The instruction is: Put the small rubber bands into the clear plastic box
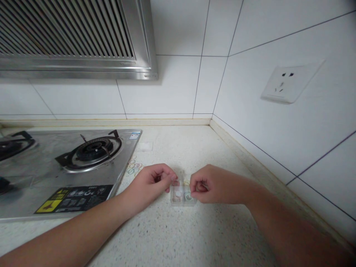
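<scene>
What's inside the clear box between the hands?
The clear box shows pinkish rings front-left, greenish rings front-right, reddish and yellowish bits toward the back. Parts behind the left hand and right hand are covered; can't tell there.

No words can be read, black-and-yellow sticker (75,199) near front right corner of gas cooktop (50,144), small label (135,135) at back right, range-hood mark (151,76) blurred

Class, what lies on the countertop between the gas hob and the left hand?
In the head view, a cluster of thin coloured rings lies between the gas hob and the left hand.
</scene>
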Tool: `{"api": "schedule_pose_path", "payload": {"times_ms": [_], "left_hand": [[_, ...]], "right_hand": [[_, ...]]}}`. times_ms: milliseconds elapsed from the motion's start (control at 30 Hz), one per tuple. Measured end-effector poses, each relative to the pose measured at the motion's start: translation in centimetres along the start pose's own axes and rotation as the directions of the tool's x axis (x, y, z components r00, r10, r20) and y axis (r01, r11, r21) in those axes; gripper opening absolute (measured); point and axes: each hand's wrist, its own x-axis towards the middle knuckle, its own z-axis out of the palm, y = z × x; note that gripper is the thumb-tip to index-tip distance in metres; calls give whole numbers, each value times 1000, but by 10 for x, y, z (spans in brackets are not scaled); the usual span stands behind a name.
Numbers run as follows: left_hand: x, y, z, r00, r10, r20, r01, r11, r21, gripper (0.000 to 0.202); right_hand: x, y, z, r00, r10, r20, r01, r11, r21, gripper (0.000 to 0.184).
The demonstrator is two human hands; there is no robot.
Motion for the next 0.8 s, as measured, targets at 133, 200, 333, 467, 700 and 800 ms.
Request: {"api": "schedule_pose_path", "payload": {"times_ms": [133,200,333,467,700,800], "left_hand": [[1,0,-1,1000,3,-9,-2,1000,23,25],[1,0,-1,1000,6,-14,-5,1000,31,26],[2,0,-3,999,27,-17,-25,996,90,27],[1,-2,-6,999,53,-3,-52,982,180,30],[3,0,-35,976,201,80,-209,782,587,22],[8,3,-64,953,237,189,-288,517,806,24]], "right_hand": [[0,-3,0,1000,9,-26,-10,999,-30,10],[1,-3,-1,998,12,-58,-14,999,-32,11],[3,0,-3,984,18,-175,-25,999,-37,14],[6,12,-5,951,4,-308,-4,1000,0,14],[14,39,-5,908,53,-416,-51,999,16,17],[16,44,-4,906,48,-421,-55,998,-4,16]]}}
